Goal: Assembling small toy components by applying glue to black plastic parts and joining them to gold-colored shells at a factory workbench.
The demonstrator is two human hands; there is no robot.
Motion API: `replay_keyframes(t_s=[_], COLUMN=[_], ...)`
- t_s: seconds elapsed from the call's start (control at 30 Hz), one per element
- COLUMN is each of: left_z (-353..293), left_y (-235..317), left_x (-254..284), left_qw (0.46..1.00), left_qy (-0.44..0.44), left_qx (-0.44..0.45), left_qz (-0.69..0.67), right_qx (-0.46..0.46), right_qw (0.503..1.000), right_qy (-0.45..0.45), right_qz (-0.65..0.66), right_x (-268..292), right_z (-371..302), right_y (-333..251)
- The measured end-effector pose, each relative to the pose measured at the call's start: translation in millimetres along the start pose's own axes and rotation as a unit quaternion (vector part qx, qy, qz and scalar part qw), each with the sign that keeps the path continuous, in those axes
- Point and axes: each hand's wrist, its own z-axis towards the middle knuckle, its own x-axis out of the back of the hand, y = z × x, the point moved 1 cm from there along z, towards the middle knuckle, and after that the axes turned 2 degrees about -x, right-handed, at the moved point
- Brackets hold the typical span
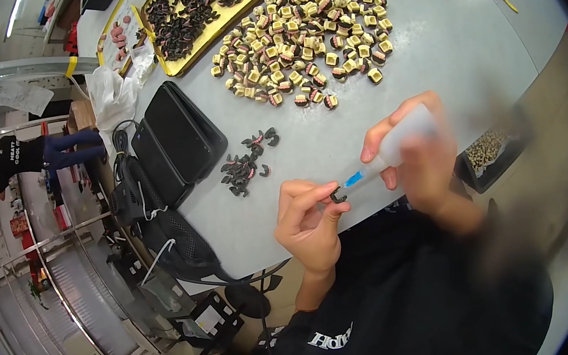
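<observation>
Left hand (310, 229) pinches 1 small black curved piece (338, 196) beside the blue nozzle (353, 179) of a translucent white plastic bottle (406, 132) clasped by the right hand (433, 167); likely light and stiff, the piece suits holding by its edges.

Black part (340, 197) is pinched by left hand (308, 228). White bottle (406, 135) gripped by right hand (431, 173), blue tip (354, 179) pointed toward part.
</observation>
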Motion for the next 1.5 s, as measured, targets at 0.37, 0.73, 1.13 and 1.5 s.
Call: replay_keyframes(t_s=[0.37, 0.73, 1.13, 1.5], left_z=[-1, 1, 0, -2], left_y=[0, 0, 7, 6], left_x=[1, -2, 2, 6], left_qw=[1.0, 1.0, 1.0, 0.999], left_qy=[0.009, 0.006, 0.0, -0.02], left_qx=[-0.004, -0.006, 0.024, -0.011], left_qz=[-0.004, -0.011, -0.01, -0.046], right_qx=[-0.008, -0.026, -0.007, 0.056], right_qw=[0.999, 0.999, 0.993, 0.933], right_qy=[0.026, -0.009, 0.111, 0.065], right_qz=[0.025, 0.036, -0.032, -0.349], right_x=[2, 1, 17, 69], right_z=[1, 2, -3, 7], right_y=[-2, -2, 10, -29])
